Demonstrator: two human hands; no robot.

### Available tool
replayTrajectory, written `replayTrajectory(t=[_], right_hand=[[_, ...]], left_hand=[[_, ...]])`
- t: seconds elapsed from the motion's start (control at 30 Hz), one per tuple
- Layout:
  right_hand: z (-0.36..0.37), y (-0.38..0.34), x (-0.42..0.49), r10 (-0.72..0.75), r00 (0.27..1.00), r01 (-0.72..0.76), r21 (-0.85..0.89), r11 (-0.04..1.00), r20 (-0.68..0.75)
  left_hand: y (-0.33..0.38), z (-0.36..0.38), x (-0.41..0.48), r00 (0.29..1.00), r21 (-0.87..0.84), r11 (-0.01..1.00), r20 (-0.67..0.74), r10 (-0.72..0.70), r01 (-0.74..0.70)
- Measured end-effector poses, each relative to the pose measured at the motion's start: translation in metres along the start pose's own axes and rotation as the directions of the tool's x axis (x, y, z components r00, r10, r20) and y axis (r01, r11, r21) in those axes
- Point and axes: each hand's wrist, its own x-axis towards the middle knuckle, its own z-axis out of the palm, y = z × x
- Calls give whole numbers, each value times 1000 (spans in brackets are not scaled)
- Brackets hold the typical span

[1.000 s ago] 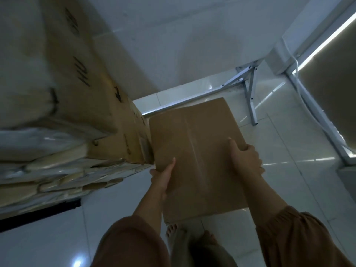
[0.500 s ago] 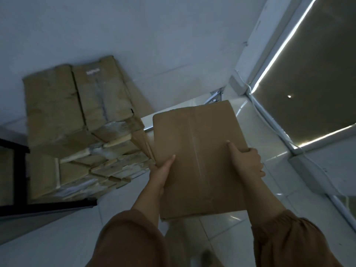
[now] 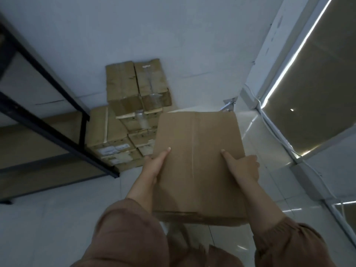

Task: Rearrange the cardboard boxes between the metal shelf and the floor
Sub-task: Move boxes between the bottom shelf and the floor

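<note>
Okay, one plain box held up off the floor in front of the person, flat top face toward the camera, a seam running down its middle. Left hand grips the box's left edge: thumb lies straight on the top face, the other fingers are hidden behind the side. Right hand grips the right edge, one finger stretched onto the top face, the rest curled over the edge. Both hands are clamped on the box and carry it between them. Brown sleeves cover both forearms.

Stack of boxes sits on the floor against the wall, just left of and beyond the held box, whose left edge overlaps the stack's lower right part in view. Top box of the stack has clear tape down its seam; lower boxes show white labels, text too small to read. Black metal shelf stands left of the stack, close beside it, brown boards on its levels.

On the right, a blind with a bright strip of light along its edge. White cable runs along the base of that side. Floor is pale glossy tile. Scene is dim.
</note>
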Motion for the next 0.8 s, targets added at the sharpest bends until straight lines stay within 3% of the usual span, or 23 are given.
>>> replayTrajectory(t=[0.4,0.67,0.8], right_hand=[[72,-30,-116,-193,949,220,-87,972,249],[158,-51,-229,-282,904,322,-78,944,322],[222,-64,-308,-316,864,368,-64,927,391]], left_hand=[[-52,-153,-64,946,-122,992,-317,-73,35],[-77,-297,-90,936,-186,982,-337,-103,41],[-94,-389,-108,899,-196,980,-424,-111,29]])
